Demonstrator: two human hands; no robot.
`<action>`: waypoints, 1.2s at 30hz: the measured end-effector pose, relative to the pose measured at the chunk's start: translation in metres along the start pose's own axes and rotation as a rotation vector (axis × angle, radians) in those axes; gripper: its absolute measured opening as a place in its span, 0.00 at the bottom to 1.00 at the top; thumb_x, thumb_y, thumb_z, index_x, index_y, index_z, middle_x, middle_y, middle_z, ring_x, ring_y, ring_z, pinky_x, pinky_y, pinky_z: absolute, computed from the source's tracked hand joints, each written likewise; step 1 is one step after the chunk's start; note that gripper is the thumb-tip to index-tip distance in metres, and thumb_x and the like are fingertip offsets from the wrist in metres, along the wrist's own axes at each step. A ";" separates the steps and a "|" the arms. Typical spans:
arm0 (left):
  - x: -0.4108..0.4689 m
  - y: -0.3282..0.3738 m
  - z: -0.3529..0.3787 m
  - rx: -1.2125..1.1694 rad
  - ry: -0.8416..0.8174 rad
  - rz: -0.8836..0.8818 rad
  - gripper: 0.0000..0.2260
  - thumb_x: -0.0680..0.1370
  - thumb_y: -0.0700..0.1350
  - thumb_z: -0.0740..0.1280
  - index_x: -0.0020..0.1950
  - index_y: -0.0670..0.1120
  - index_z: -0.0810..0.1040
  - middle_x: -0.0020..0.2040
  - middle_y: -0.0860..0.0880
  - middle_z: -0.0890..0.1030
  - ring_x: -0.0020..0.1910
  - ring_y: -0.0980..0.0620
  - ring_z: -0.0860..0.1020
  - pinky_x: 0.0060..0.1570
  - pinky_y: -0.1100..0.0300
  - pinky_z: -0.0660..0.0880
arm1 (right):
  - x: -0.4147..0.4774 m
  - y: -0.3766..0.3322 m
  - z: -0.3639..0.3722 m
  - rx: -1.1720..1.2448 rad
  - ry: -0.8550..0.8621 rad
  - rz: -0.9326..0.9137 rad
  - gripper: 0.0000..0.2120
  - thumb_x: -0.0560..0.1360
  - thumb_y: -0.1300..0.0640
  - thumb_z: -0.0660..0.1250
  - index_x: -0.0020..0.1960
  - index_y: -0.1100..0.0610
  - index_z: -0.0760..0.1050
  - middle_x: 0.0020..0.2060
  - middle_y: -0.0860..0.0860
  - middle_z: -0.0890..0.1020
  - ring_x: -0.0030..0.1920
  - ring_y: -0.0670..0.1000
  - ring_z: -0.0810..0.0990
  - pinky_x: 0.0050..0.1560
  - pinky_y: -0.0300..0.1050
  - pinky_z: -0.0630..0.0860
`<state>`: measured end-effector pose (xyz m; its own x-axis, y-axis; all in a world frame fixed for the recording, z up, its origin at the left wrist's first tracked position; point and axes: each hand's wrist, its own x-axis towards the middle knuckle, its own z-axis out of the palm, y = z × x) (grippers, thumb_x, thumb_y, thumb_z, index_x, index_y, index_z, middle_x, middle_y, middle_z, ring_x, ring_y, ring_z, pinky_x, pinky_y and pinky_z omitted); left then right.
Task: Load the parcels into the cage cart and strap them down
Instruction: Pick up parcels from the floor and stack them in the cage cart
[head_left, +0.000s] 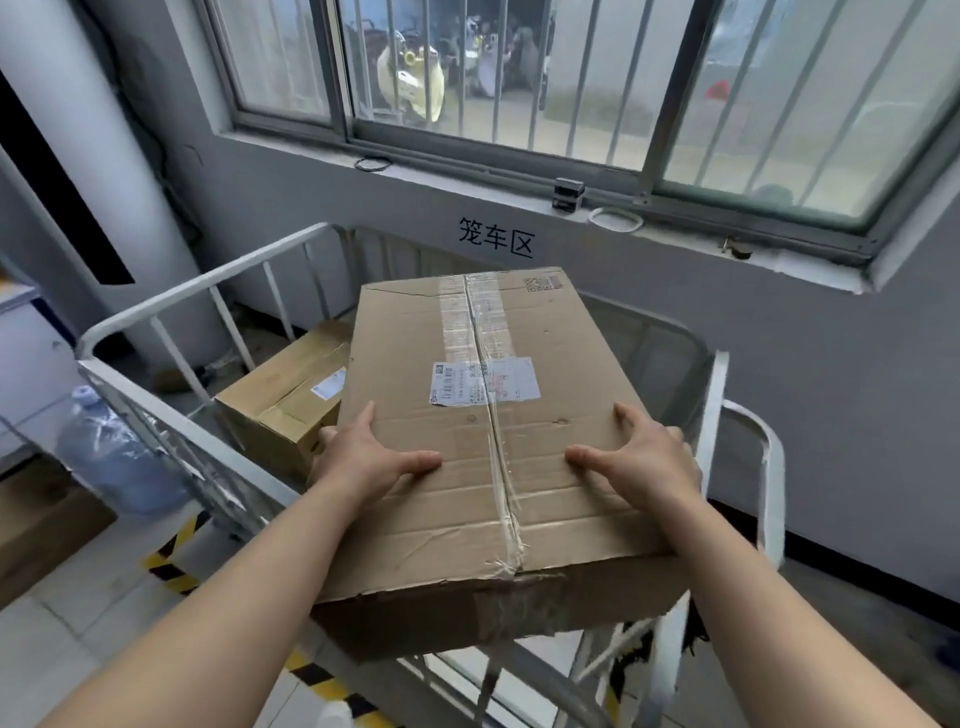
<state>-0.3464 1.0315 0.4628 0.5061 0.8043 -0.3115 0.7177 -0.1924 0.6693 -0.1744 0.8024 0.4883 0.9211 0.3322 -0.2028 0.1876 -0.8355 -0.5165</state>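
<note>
Currently: one large parcel (483, 426), taped cardboard, creased and torn at its near edge, held over the cage cart (208, 280), above the rails. The left hand (363, 462) and right hand (644, 462) clamp opposite side edges, thumbs flat on top. Probably stiff and moderately heavy; best gripped at the sides or underneath. Smaller parcel (280, 400) lies inside the cart. Hazard tape (171, 561) on the floor; barred window (519, 78) behind.

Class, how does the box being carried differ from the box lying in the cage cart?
The carried box looks larger; the cart box looks smaller. The carried box is held by the left hand and right hand above the cage cart; the cart box rests inside it, untouched. Both are brown cardboard with white labels.
</note>
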 end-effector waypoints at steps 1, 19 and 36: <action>0.017 -0.002 -0.004 -0.004 -0.008 0.001 0.56 0.55 0.66 0.79 0.78 0.57 0.56 0.72 0.43 0.61 0.69 0.39 0.65 0.71 0.46 0.63 | 0.009 -0.010 0.008 -0.005 -0.001 0.015 0.45 0.61 0.31 0.71 0.74 0.41 0.60 0.65 0.58 0.70 0.66 0.59 0.69 0.68 0.53 0.66; 0.293 0.013 -0.033 0.232 -0.316 0.124 0.53 0.53 0.65 0.79 0.73 0.51 0.63 0.69 0.45 0.68 0.62 0.42 0.73 0.65 0.47 0.70 | 0.134 -0.114 0.135 0.049 -0.037 0.437 0.47 0.59 0.28 0.69 0.74 0.42 0.59 0.69 0.56 0.70 0.67 0.58 0.68 0.65 0.54 0.66; 0.478 -0.055 0.037 0.297 -0.429 0.056 0.53 0.59 0.58 0.81 0.78 0.54 0.56 0.70 0.44 0.62 0.66 0.41 0.70 0.69 0.49 0.65 | 0.255 -0.138 0.284 0.102 -0.102 0.594 0.45 0.63 0.33 0.72 0.74 0.44 0.59 0.66 0.59 0.69 0.65 0.59 0.70 0.67 0.54 0.66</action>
<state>-0.1271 1.4057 0.2523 0.6532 0.4977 -0.5707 0.7572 -0.4293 0.4923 -0.0623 1.1270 0.2713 0.8202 -0.1331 -0.5564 -0.3863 -0.8462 -0.3671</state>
